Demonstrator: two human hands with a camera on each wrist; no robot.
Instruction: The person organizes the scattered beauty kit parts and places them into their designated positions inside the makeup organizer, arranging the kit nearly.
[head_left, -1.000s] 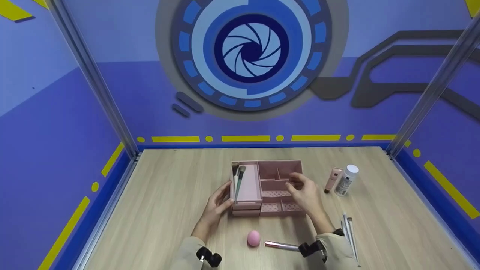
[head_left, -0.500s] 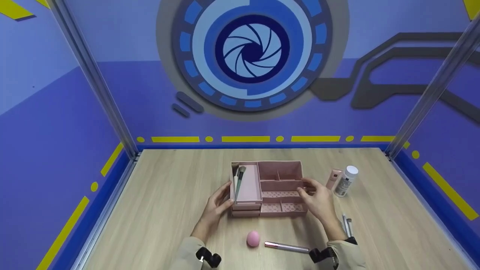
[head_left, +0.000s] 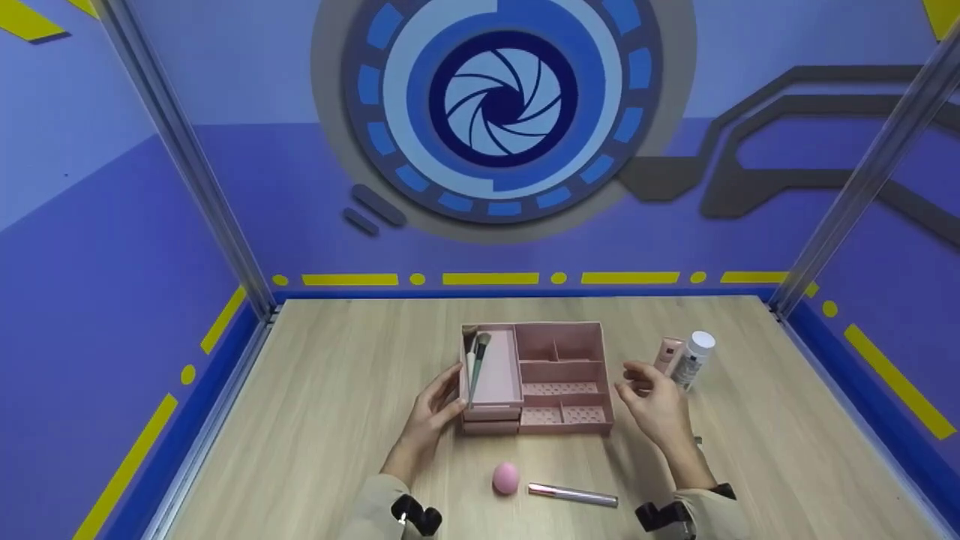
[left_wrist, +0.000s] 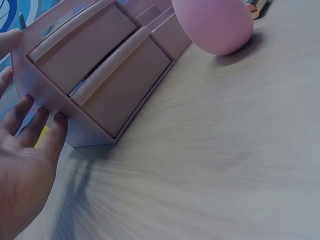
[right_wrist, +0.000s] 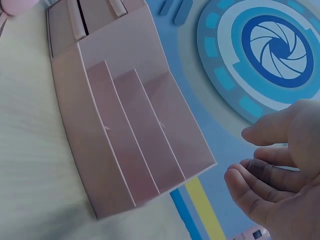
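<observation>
A pink makeup organizer [head_left: 564, 428] stands on the table, with drawers on its left side and open compartments on its right. Two makeup brushes [head_left: 480, 360] lie in its top-left tray. My left hand [head_left: 427, 424] rests on the organizer's left side; in the left wrist view its fingertips [left_wrist: 59, 120] press that side wall. To the right of the organizer, apart from it, my right hand [head_left: 658, 405] hovers with loosely bent fingers and nothing in them. The right wrist view shows the compartments [right_wrist: 125, 45] without contents.
A pink egg-shaped makeup sponge [head_left: 506, 478] and a silver tube [head_left: 574, 495] lie in front of the organizer. Behind my right hand are a pink squeeze tube [head_left: 670, 351] and a white-capped bottle [head_left: 699, 346]. My right forearm mostly hides some slim brushes.
My right hand has moved right, from over the compartments, past the organizer's right edge, to a spot beside it. The left hand and the organizer stay where they were.
</observation>
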